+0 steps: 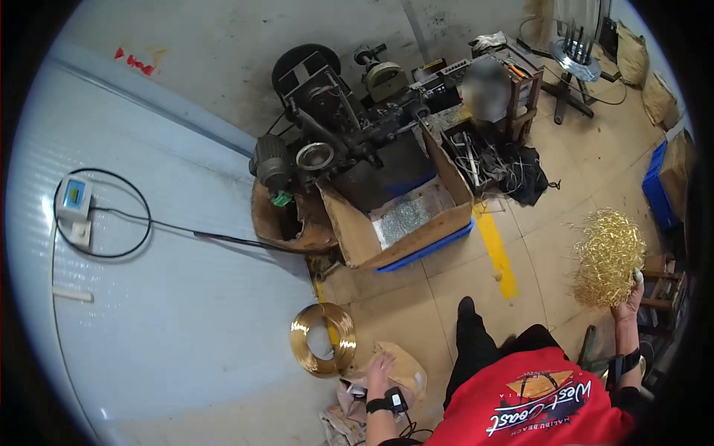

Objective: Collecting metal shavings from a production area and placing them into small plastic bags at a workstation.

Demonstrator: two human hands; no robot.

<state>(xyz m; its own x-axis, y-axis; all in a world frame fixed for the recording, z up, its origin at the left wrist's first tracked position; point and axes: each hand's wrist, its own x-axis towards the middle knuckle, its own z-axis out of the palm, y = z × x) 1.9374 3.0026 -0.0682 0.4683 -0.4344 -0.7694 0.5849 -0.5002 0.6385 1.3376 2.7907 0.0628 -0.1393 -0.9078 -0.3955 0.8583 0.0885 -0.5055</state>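
Right hand (630, 301): grip closed on that gold wire tangle (608, 256), held out at the person's right!
Left hand (381, 366): over brown paper (404, 364), near the gold coil (303, 343); grip, I can't tell.

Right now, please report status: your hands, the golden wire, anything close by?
Right hand closed on tangled golden wire bundle. Left hand seems open, at brown wrapping; contact unclear. Golden wire coil close beside left hand.

R hand (631, 301) can pass L over floor (543, 256) to box (346, 224), thru open top; walls (449, 171) block sides. Coil (300, 340) & bag (407, 366) crowd L hand (381, 366).
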